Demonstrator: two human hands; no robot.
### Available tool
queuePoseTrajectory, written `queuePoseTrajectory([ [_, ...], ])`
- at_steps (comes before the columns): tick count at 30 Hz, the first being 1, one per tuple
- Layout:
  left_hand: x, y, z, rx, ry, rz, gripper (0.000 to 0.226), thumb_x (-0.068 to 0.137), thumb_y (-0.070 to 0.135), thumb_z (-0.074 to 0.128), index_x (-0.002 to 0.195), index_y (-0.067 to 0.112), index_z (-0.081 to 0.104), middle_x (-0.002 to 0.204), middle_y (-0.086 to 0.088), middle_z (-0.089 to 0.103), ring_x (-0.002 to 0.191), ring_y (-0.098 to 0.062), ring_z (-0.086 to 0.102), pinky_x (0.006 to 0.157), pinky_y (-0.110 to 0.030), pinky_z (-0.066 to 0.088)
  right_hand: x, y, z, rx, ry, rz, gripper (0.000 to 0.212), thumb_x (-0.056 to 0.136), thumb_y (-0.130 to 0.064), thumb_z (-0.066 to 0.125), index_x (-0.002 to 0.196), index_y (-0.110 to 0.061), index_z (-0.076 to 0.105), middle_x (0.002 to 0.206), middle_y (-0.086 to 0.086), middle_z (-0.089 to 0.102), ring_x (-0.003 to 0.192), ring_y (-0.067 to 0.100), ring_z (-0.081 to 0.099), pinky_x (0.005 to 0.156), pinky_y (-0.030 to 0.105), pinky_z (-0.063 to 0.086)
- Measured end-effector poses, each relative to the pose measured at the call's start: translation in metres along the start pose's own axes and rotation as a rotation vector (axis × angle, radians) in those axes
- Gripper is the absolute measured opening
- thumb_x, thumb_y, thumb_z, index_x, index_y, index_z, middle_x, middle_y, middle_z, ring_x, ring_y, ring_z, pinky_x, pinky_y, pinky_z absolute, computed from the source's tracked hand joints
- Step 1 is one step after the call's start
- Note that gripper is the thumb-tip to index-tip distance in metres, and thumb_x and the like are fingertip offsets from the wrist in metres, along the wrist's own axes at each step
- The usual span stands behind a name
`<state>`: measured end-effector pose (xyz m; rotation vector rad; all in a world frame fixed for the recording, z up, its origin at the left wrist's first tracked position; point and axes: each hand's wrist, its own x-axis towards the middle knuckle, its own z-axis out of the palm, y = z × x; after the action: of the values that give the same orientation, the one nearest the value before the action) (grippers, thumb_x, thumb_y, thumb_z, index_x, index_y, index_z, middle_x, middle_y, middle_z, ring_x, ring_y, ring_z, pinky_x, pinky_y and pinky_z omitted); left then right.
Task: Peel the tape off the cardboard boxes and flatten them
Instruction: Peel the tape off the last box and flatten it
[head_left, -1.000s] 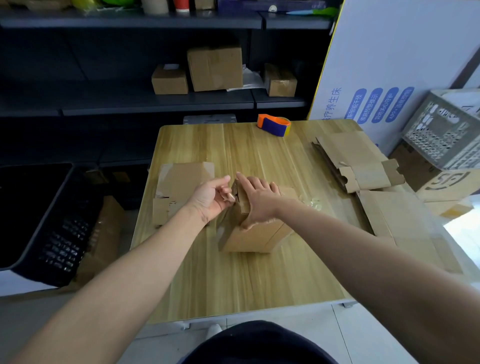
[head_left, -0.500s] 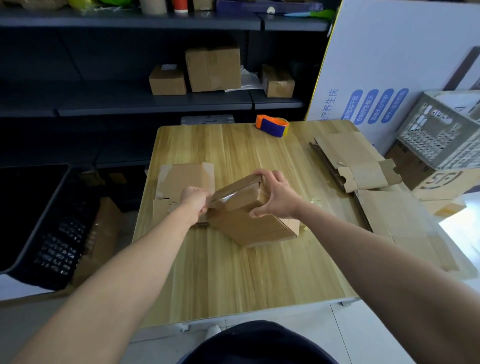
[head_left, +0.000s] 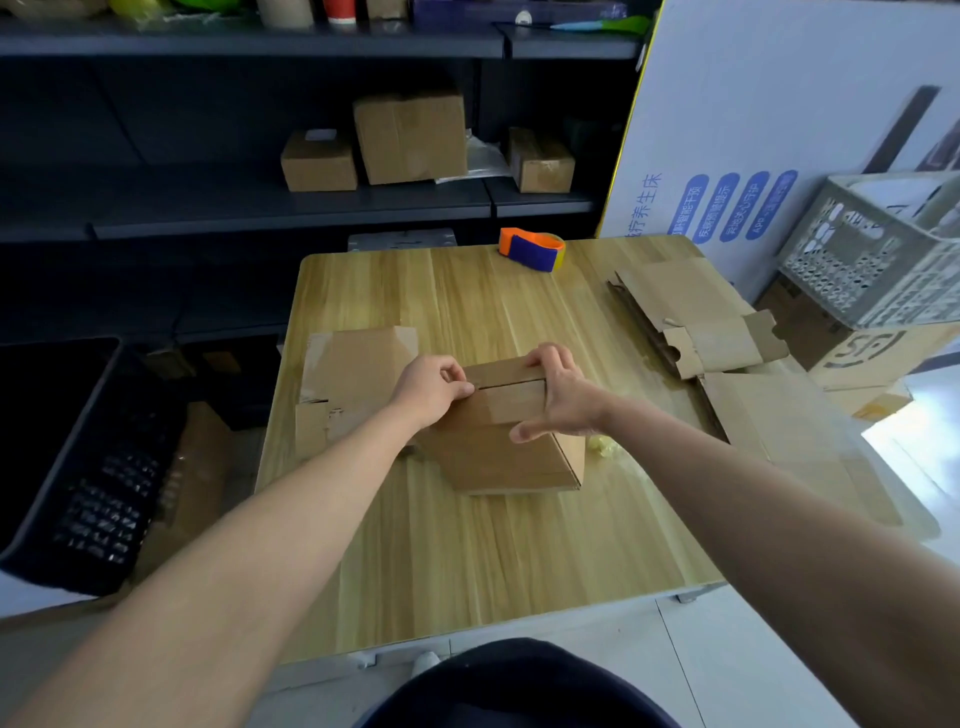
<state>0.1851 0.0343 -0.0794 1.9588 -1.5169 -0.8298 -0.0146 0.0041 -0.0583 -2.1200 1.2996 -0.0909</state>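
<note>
Cardboard box (head_left: 511, 441) sits near the middle of the wooden bench (head_left: 467, 561), tilted toward the camera, with both hands on its upper end.

At the far left, below the bench edge, one black crate (head_left: 78, 493) stands on the floor. On the left part of the bench lies one flattened cardboard piece (head_left: 353, 364) with pale tape patches along its left side. The left hand (head_left: 428, 387) reaches over its near corner; thumb and fingertips (head_left: 457, 376) are pinched together at the left end of the seam that runs across the top of the held box. Whether they have a tape end between them cannot be told. The right hand (head_left: 563, 397) is clamped on the right end of the same box, fingers curled over the far top edge and thumb stretched along the front face. Just right of the box, a small crumpled wad of clear tape (head_left: 600, 444) rests on the bench.

At the far edge of the bench stands one orange and blue tape dispenser (head_left: 532, 248). On the shelf (head_left: 291, 205) behind it are three closed brown boxes (head_left: 410, 137): a small one, a larger one and another small one. On the right side of the bench lies a pile of flattened cartons (head_left: 706, 322); their exact count cannot be told. Beyond the right edge, one grey perforated crate (head_left: 872, 254) rests on a printed carton.
</note>
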Motion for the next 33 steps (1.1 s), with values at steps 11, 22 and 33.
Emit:
queuePoseTrajectory([
  [11, 0.000, 0.006, -0.001, -0.835, -0.010, -0.211, 0.014, 0.087, 0.000, 0.062, 0.077, 0.007, 0.055, 0.095, -0.011, 0.065, 0.092, -0.021, 0.064, 0.089, -0.034, 0.053, -0.013, 0.006, 0.019, -0.486, -0.119, 0.187, 0.123, 0.056, -0.068, 0.075, 0.149, -0.015, 0.014, 0.145, 0.006, 0.031, 0.136, 0.030, 0.028, 0.114, 0.060, 0.011],
  [22, 0.005, -0.043, -0.034, -1.046, 0.654, -0.580, 0.031, 0.084, -0.017, 0.054, 0.101, 0.008, 0.051, 0.109, -0.005, 0.049, 0.083, -0.017, 0.059, 0.083, -0.025, 0.056, -0.019, 0.015, 0.024, -0.420, -0.094, 0.215, 0.114, 0.055, -0.065, 0.076, 0.142, -0.015, 0.022, 0.131, 0.003, 0.035, 0.124, 0.027, 0.033, 0.107, 0.051, 0.029],
  [33, -0.019, -0.026, 0.010, -0.442, -0.429, -0.499, 0.098, 0.062, 0.045, 0.082, 0.139, 0.005, 0.037, 0.143, -0.011, 0.043, 0.131, -0.029, 0.042, 0.097, -0.051, 0.043, -0.020, 0.012, 0.019, -0.340, -0.201, 0.297, 0.123, 0.054, -0.074, 0.073, 0.146, -0.019, 0.014, 0.138, 0.004, 0.034, 0.131, 0.030, 0.031, 0.106, 0.049, 0.033],
])
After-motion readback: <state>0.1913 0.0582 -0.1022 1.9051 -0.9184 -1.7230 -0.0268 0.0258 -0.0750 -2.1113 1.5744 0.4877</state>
